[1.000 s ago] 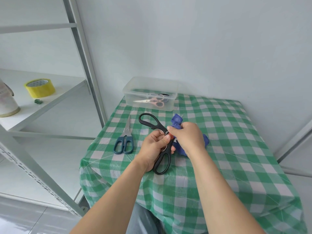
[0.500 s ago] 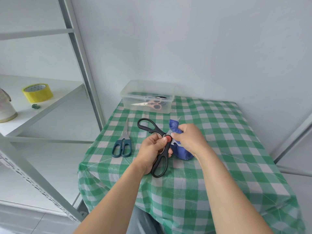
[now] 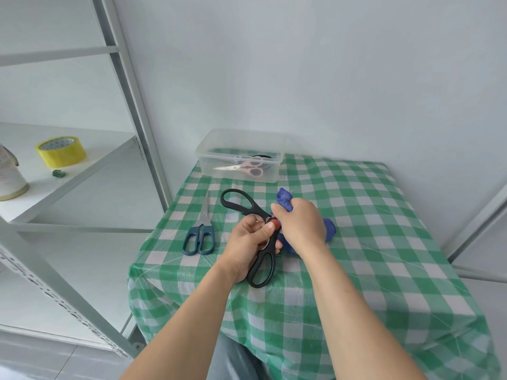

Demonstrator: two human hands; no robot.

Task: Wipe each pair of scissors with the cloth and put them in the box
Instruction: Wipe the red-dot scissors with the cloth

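My left hand (image 3: 248,242) grips black-handled scissors (image 3: 262,266) at their red pivot, handles spread wide above the table. My right hand (image 3: 300,226) holds a bunched blue cloth (image 3: 284,197) wrapped round the blades, which are hidden. Dark blue-handled scissors (image 3: 201,231) lie closed on the tablecloth to the left. A clear plastic box (image 3: 240,138) stands at the table's far edge by the wall and holds pink-handled scissors (image 3: 245,168) and a dark pair behind them.
The small table wears a green-and-white checked cloth (image 3: 370,242). A white metal shelf rack (image 3: 129,78) stands to the left, with yellow tape (image 3: 61,151) and a white container (image 3: 9,179) on its shelf. The wall lies close behind the box.
My right hand with the cloth has shifted a little along the blades. The left hand keeps its grip at the pivot. My view has swung slightly.
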